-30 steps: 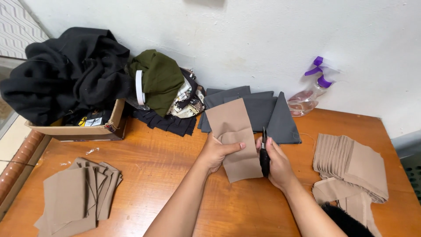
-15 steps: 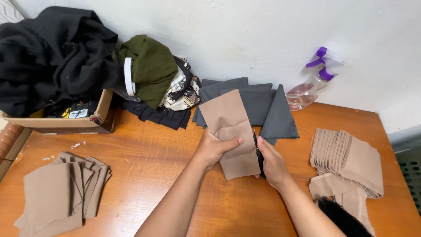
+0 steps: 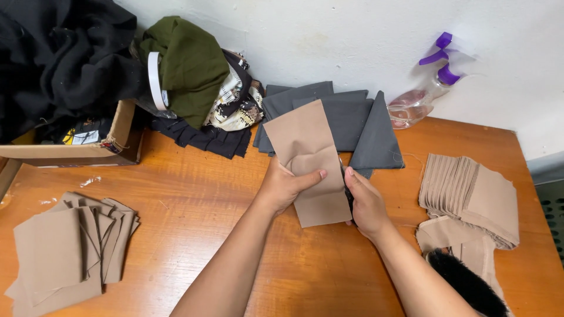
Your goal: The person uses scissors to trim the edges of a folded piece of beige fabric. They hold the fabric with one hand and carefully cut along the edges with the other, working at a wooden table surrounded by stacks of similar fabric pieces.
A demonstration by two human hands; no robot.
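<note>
At centre frame, the left hand [image 3: 286, 186] pinches a tan fabric strip [image 3: 308, 161] above the wooden desk [image 3: 235, 235], thumb across its front. The right hand [image 3: 365, 202] is closed around dark scissors [image 3: 346, 191] at the strip's right edge. Grey fabric pieces [image 3: 352, 126] lie behind; stacked tan pieces [image 3: 476, 196] sit at right.

Tan cloth strip [image 3: 308, 158], grey fabric [image 3: 352, 120], olive garment [image 3: 188, 64], seemingly purple-topped spray bottle [image 3: 423, 94].
</note>
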